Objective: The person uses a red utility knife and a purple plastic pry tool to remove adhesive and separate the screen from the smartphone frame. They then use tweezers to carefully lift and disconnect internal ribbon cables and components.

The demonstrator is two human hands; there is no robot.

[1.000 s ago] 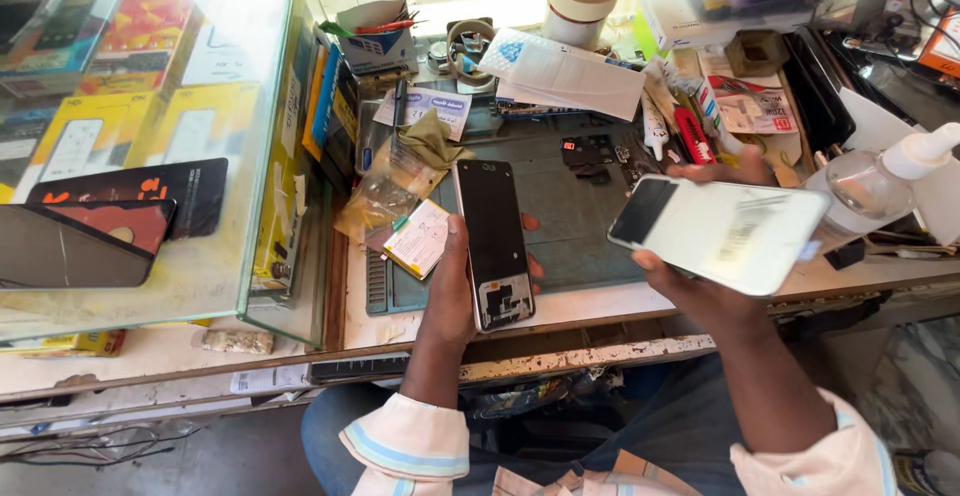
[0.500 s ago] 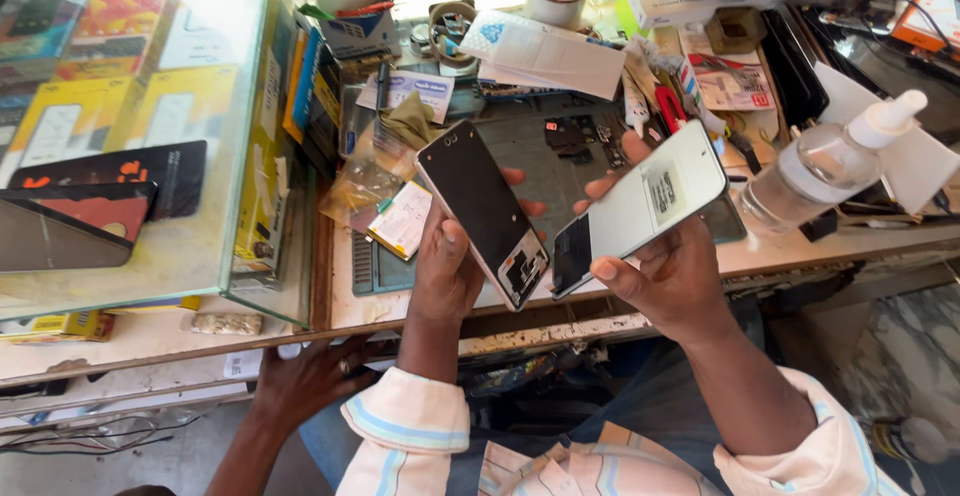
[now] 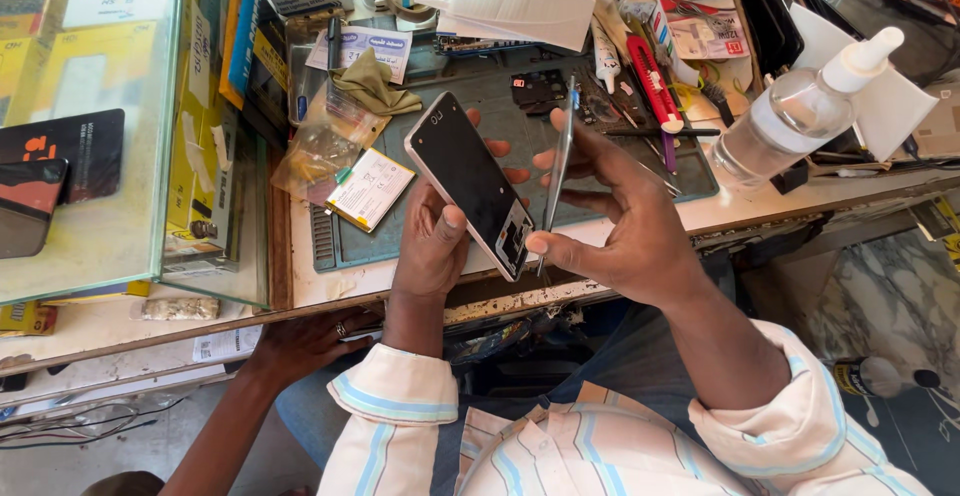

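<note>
Seen from above, a person in a striped shirt works at a cluttered repair counter [image 3: 800,201]. At the centre of the frame the left hand [image 3: 432,246] is wrapped around a black phone body [image 3: 472,182], tilted with its top toward the upper left, thumb lying on its face. Just to its right, the right hand [image 3: 625,216] pinches a thin screen panel [image 3: 560,161] edge-on to the camera, fingers closed along its rim, its lower end close beside the phone's lower corner. Under both lies a grey work mat [image 3: 500,106]. A clear spray bottle [image 3: 800,111] lies at upper right, a red-handled tool [image 3: 655,91] above the hands, a glass display case [image 3: 130,196] at left. Another person's hand [image 3: 305,341] rests at the counter's lower edge, lower left.
</note>
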